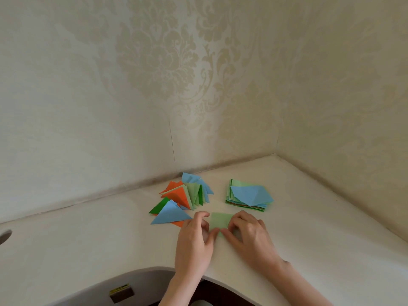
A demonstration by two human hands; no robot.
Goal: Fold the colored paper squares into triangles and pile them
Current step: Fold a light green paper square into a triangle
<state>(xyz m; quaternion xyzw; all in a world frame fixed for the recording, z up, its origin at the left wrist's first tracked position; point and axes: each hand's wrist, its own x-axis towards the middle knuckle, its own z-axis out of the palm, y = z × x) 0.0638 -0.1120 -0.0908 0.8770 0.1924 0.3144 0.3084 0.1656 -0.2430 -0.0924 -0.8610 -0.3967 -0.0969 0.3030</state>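
Both hands are working a pale green sheet (220, 220) lying near the tabletop's (88, 239) front edge: the left hand (195, 239) and right hand (249, 236) are pinching its near corner. Judging by this, folding is starting; next, bringing that corner onto the far one.

Bare desk (88, 239) lies open leftward — triangle pile (183, 197) and square stack (248, 195) block the far side

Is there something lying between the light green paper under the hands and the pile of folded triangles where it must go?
Nothing visible does. The light green paper lies just right of the pile of triangles, with only bare table between them. The left hand rests near that gap and would move with the paper.
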